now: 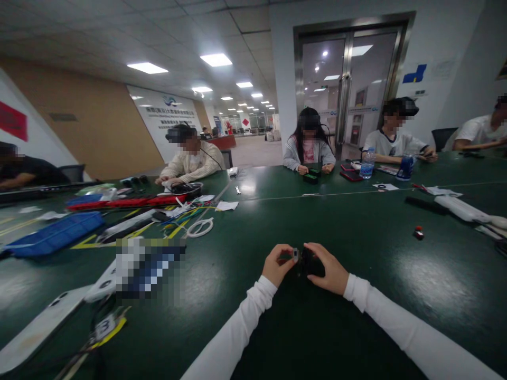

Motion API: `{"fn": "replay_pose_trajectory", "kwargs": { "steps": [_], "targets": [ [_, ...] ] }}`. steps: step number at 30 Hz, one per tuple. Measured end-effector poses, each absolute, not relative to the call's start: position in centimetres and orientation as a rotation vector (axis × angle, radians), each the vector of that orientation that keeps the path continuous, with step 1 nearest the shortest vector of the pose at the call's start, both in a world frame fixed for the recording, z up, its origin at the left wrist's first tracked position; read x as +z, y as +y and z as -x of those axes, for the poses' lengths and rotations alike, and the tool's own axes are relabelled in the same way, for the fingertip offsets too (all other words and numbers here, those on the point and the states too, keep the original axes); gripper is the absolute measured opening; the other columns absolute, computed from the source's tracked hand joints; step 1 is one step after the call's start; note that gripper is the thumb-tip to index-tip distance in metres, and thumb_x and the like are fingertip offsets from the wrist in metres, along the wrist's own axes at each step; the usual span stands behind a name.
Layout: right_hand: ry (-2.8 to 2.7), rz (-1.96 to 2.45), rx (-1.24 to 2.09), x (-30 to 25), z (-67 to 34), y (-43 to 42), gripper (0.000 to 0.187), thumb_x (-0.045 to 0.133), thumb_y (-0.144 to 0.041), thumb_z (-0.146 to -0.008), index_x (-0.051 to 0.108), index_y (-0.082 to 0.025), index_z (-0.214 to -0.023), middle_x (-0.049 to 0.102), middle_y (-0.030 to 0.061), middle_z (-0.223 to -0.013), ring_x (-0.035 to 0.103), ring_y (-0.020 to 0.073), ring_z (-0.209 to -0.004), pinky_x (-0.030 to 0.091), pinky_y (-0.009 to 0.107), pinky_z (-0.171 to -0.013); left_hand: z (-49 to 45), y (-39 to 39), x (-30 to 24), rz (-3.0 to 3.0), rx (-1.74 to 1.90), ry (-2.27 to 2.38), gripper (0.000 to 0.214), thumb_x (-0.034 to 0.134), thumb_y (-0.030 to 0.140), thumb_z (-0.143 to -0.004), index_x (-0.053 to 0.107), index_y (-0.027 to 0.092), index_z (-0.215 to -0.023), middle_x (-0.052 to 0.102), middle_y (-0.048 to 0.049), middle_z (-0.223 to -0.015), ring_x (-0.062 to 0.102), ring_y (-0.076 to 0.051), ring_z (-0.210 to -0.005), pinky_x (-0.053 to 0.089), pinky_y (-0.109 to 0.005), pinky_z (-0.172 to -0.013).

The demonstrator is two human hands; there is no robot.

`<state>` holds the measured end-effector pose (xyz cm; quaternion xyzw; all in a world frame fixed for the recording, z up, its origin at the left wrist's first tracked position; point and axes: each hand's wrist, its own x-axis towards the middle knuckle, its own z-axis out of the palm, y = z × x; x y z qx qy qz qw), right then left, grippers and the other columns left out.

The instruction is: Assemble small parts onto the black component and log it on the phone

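Note:
My left hand (276, 265) is closed in a pinch on a small grey piece with a dark square face (295, 255). Opposite it, my right hand (331, 270) grips a black object (312, 264) between thumb and fingers; its kind is too dark to make out. Both things are close together above the green table (257, 322), and I cannot tell whether they touch. Off to the right on the tabletop lies a small red and dark block (418, 232).
A blue tray (55, 233), a white ring of cable (199, 227), loose wires and a white robot arm (43, 322) lie to the left. Another white arm (461, 208) is at right. Across the table sit several people, near a water bottle (367, 164) and a blue can (405, 168).

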<state>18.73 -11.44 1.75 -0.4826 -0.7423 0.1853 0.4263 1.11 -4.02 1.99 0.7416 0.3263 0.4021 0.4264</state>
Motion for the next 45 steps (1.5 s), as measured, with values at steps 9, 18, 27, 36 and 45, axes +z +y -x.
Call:
{"fn": "replay_pose_trajectory", "kwargs": {
  "steps": [9, 18, 27, 36, 45],
  "targets": [
    [-1.919, 1.296, 0.535, 1.0, -19.0, -11.0, 0.077, 0.061, -0.02, -0.059, 0.024, -0.019, -0.126, 0.036, 0.01, -0.124, 0.037, 0.0241, -0.113, 0.028, 0.039, -0.096, -0.9, -3.5, 2.3, -1.753, 1.042, 0.843, 0.024, 0.061, 0.026, -0.063, 0.053, 0.016, -0.083, 0.058, -0.0036, -0.085, 0.054, -0.014, -0.082, 0.043, -0.028, -0.071],
    [-1.963, 1.442, 0.596, 1.1, -19.0, -11.0, 0.08, 0.062, -0.03, -0.062, 0.02, -0.022, -0.129, 0.042, 0.0084, -0.122, 0.035, 0.0253, -0.114, 0.021, 0.044, -0.096, -0.8, -3.3, 2.0, -1.721, 1.064, 0.818, 0.025, 0.062, 0.025, -0.063, 0.053, 0.016, -0.084, 0.058, -0.0033, -0.084, 0.054, -0.014, -0.081, 0.043, -0.027, -0.072],
    [-1.801, 1.279, 0.754, 0.6, -20.0, -10.5, 0.071, 0.062, -0.026, -0.061, 0.029, -0.025, -0.125, 0.039, 0.007, -0.125, 0.032, 0.0256, -0.117, 0.024, 0.045, -0.095, -0.6, -2.5, 1.2, -1.429, 1.116, 0.873, 0.029, 0.064, 0.028, -0.06, 0.052, 0.017, -0.084, 0.058, -0.0011, -0.08, 0.055, -0.012, -0.071, 0.044, -0.024, -0.06],
    [-1.236, 1.133, 0.962, -1.4, -20.7, -8.8, 0.048, 0.051, -0.011, -0.061, 0.045, -0.026, -0.107, 0.053, 0.0032, -0.108, 0.048, 0.02, -0.103, 0.038, 0.038, -0.084, -1.0, -4.0, 2.1, -1.668, 0.944, 0.658, 0.022, 0.055, 0.027, -0.071, 0.043, 0.017, -0.087, 0.06, -0.0043, -0.086, 0.056, -0.014, -0.083, 0.041, -0.031, -0.078],
    [-1.218, 1.181, 0.967, -1.5, -20.7, -9.0, 0.046, 0.051, -0.013, -0.061, 0.047, -0.025, -0.106, 0.054, 0.003, -0.106, 0.05, 0.0201, -0.099, 0.041, 0.039, -0.082, 0.0, -3.0, 1.9, -2.089, 0.791, 0.723, 0.02, 0.054, 0.027, -0.069, 0.045, 0.019, -0.086, 0.06, -0.0038, -0.085, 0.057, -0.015, -0.086, 0.041, -0.03, -0.08]
  ]
}}
